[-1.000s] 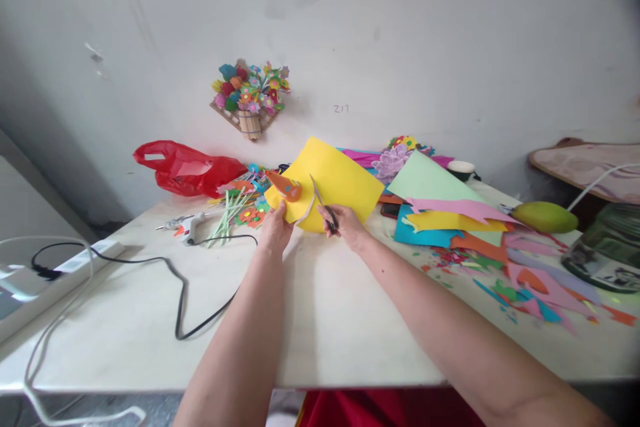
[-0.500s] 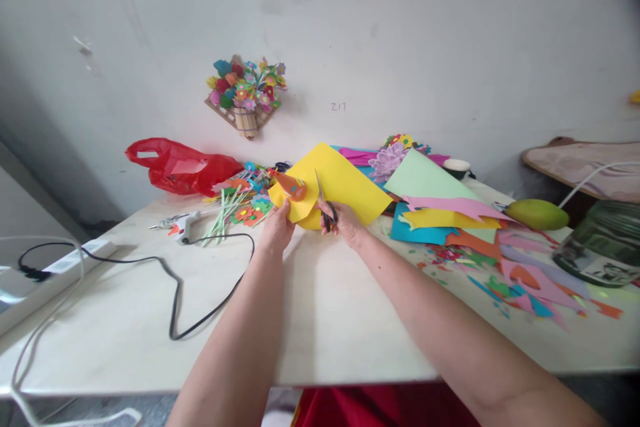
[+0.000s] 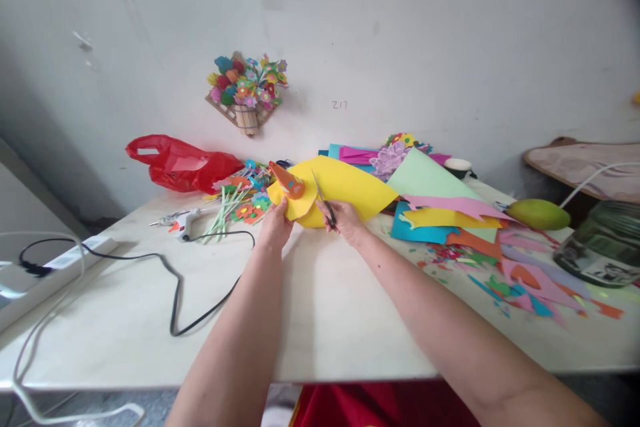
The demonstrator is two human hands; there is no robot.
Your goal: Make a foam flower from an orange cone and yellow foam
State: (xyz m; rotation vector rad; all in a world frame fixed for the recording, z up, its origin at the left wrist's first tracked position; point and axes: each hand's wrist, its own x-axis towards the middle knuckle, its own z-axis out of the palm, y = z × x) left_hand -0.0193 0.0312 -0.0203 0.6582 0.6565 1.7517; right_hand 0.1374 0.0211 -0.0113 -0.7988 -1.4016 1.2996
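My left hand (image 3: 276,221) pinches the near left edge of a large yellow sheet (image 3: 345,181), which looks like craft foam or paper. An orange cone with light blue spots (image 3: 290,183) sits on the sheet's left part, just beyond my fingers. Around the cone the yellow is cut into a rounded edge. In my right hand (image 3: 345,219) is a pair of scissors (image 3: 326,203) with dark handles, fingers closed round them. The blades point up and away, beside the cut edge right of the cone. Whether they touch the sheet I cannot tell.
Left lie a red plastic bag (image 3: 183,167), pale green strips (image 3: 227,210), foam flowers (image 3: 249,213) and a glue gun (image 3: 185,223) with its black cord. To the right are coloured sheets (image 3: 425,177), scraps (image 3: 530,280), a green mango-like fruit (image 3: 537,213) and a glass jar (image 3: 603,243).
The yellow sheet has turned and bent, its far corner dropping lower. The scissors' handles have come closer together. The cone is tilted slightly more upright. Both hands stay nearly in place.
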